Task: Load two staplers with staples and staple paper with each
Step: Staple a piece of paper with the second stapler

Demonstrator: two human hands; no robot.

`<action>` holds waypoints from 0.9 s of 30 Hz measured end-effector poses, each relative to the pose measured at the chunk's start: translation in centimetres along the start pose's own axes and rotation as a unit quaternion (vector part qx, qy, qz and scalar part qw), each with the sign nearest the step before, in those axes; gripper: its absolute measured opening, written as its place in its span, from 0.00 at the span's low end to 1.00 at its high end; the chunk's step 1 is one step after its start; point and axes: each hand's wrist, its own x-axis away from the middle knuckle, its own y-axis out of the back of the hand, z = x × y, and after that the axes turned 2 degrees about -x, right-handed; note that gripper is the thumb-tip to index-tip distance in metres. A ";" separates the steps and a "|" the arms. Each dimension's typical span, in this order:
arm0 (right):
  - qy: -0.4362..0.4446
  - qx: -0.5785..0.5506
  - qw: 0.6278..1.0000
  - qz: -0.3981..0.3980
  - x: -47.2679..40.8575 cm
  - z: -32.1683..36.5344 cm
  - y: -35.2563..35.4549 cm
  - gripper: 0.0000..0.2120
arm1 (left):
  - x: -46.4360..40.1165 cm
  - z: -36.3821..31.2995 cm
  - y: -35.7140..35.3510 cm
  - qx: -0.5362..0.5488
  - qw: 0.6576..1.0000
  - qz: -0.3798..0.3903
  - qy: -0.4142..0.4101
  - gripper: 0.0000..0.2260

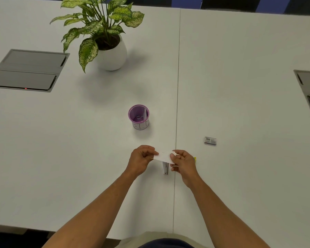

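Paper slip (163,156) pinched at both ends, left hand (141,161) plus right hand (183,163), held taut over table (240,86), probably for stapling. Silver stapler (165,168) right below; staple box (210,141) parked nearby.

Single head-worn wide-angle view, aimed forward and steeply down onto the white table (240,68). Both forearms are seen entering from the bottom edge; left hand (141,159) and right hand (183,162) are framed just below centre, at mid range. The potted plant (104,33) is caught near the top edge, far side. No second view, so nothing is shared.
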 end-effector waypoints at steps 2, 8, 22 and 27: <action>0.034 0.020 0.999 -0.009 0.3 0.1 0.3 0.10 | 0.2 0.0 -0.3 0.003 1.000 -0.002 0.002 0.11; 0.110 0.093 0.989 -0.018 0.9 0.1 1.3 0.10 | 0.8 -0.9 -1.5 0.123 0.990 -0.020 0.067 0.10; 0.162 0.127 0.979 0.009 2.4 0.8 2.8 0.08 | 1.8 -1.7 -3.0 0.082 0.995 -0.007 0.051 0.07; 0.122 0.096 0.987 0.028 2.4 0.9 3.2 0.05 | 2.1 -1.9 -3.3 0.067 0.996 -0.006 0.053 0.05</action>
